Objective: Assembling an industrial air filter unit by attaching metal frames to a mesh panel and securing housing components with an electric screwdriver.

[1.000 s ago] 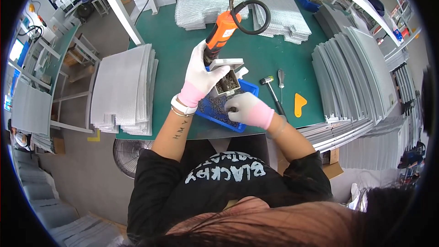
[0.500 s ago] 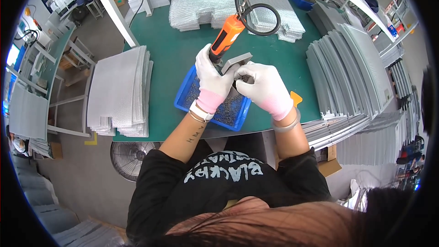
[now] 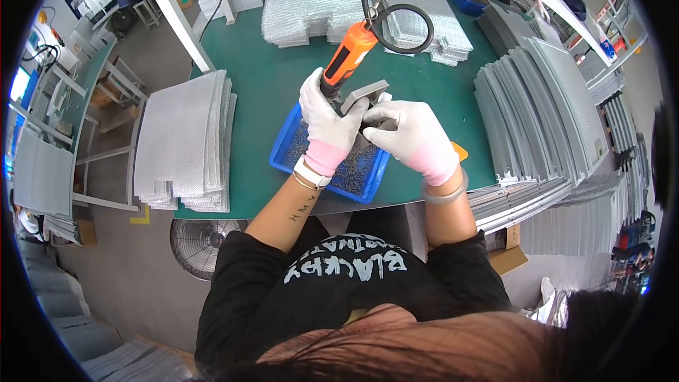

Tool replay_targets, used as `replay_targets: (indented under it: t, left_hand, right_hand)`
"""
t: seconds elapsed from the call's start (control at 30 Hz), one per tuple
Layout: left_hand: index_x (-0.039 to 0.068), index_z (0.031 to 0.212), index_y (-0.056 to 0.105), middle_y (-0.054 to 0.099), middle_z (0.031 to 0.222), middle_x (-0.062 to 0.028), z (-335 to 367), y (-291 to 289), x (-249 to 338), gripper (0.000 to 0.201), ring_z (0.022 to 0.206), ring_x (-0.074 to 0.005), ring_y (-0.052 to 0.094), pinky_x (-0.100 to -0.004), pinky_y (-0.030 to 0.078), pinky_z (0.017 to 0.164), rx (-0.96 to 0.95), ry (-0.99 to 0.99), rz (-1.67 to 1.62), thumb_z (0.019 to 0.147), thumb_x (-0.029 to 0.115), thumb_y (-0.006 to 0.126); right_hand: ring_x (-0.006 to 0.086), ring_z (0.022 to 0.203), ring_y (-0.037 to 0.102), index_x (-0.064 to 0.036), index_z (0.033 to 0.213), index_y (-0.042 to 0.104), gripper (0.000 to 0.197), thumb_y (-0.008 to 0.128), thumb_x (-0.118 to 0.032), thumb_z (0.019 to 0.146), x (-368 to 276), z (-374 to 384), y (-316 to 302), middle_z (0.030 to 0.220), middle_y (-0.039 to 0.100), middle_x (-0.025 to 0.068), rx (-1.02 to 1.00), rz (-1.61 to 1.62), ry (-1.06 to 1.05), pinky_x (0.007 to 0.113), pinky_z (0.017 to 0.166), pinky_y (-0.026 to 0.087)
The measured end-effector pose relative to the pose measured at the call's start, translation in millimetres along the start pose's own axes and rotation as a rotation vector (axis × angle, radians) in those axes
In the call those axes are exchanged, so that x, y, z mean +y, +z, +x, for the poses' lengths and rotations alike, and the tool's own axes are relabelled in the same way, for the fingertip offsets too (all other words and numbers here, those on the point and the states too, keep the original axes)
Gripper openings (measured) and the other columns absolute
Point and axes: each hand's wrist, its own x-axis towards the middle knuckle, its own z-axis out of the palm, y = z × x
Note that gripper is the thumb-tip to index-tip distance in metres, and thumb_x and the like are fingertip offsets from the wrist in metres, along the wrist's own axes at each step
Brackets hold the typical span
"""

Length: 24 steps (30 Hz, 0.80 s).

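Note:
My left hand (image 3: 327, 126), in a white glove with a pink cuff, is closed around the dark lower end of an orange electric screwdriver (image 3: 351, 53). Its thumb reaches to a small grey metal piece (image 3: 366, 96) with a flat face, tilted between my two hands. My right hand (image 3: 412, 134), gloved alike, has its fingers curled in a pinch just beside that piece. What lies between those fingertips is too small and hidden to make out. Beneath both hands stands a blue tray (image 3: 281, 143) holding many small dark screws, partly covered by the gloves.
The green table (image 3: 254, 117) carries stacked perforated metal sheets (image 3: 182, 134) at left and grey panels (image 3: 534, 110) at right. Bubble-wrapped stacks (image 3: 311, 7) lie at the back. The screwdriver hangs from a black cable (image 3: 429, 32). An orange object (image 3: 460, 151) shows behind my right wrist.
My right hand has shifted slightly right and down, covering more of the orange object. My left hand and the screwdriver have moved slightly to the left.

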Motion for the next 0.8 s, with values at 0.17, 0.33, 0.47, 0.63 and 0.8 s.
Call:
replay_targets:
  t: [0.17,0.33,0.47,0.63,0.8]
  left_hand:
    - [0.001,0.136,0.040,0.048,0.121,-0.0162,0,-2,-4,0.082,0.109,-0.0313,0.049,-0.0405,0.043,0.094,0.002,-0.004,-0.020,0.068,0.014,0.084]
    - [0.001,0.136,0.040,0.048,0.120,-0.0158,2,-5,0,0.081,0.107,-0.0303,0.049,-0.0397,0.044,0.093,-0.020,-0.016,-0.075,0.068,0.013,0.083]
    - [0.002,0.135,0.041,0.047,0.119,-0.0148,5,-7,-7,0.079,0.106,-0.0290,0.049,-0.0391,0.044,0.093,-0.038,-0.019,-0.157,0.069,0.010,0.083]
    - [0.001,0.136,0.042,0.047,0.122,-0.0134,20,-17,-22,0.076,0.110,-0.0253,0.050,-0.0371,0.044,0.097,-0.146,-0.105,-0.303,0.071,0.007,0.081]
    - [0.000,0.137,0.041,0.048,0.125,-0.0132,26,-33,-17,0.074,0.115,-0.0222,0.052,-0.0356,0.042,0.102,-0.294,-0.153,-0.460,0.073,0.005,0.078]
  right_hand:
    - [0.0116,0.072,0.070,0.0035,0.097,0.071,0.018,0.067,-0.002,0.080,-5,-2,-4,0.082,0.070,0.0087,-0.047,0.025,0.103,0.025,0.065,0.053]
    - [0.0179,0.067,0.068,0.0007,0.096,0.069,0.020,0.052,0.001,0.085,0,-1,-1,0.079,0.068,0.0110,0.000,0.244,0.088,0.029,0.063,0.052]
    - [0.0144,0.064,0.065,0.0010,0.094,0.067,0.022,0.046,0.002,0.087,3,-5,-5,0.082,0.068,0.0079,0.108,0.407,0.157,0.027,0.061,0.051]
    - [0.0135,0.065,0.064,-0.0006,0.093,0.069,0.023,0.048,0.000,0.084,29,-16,-6,0.079,0.068,0.0088,-0.093,0.195,0.157,0.027,0.061,0.050]
    - [0.0246,0.071,0.067,-0.0013,0.091,0.070,0.017,0.056,-0.005,0.082,56,-21,29,0.080,0.068,0.0153,-0.142,-0.096,-0.081,0.036,0.066,0.053]
